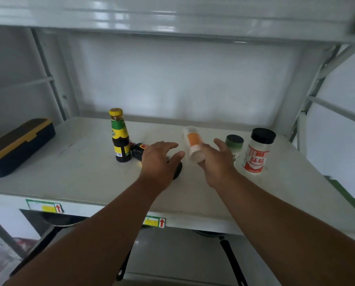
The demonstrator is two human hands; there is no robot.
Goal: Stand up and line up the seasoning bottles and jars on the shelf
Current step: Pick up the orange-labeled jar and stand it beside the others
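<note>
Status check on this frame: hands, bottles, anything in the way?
Right hand grips orange-label jar, tilted, off the shelf. Left hand open over the lying dark bottle. Three containers upright. Nothing blocking.

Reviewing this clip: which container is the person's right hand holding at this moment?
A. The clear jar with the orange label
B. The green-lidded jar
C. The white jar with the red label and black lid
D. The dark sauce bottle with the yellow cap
A. The right hand grips the jar with the orange label, tilted above the shelf; the other three stand untouched.
</note>
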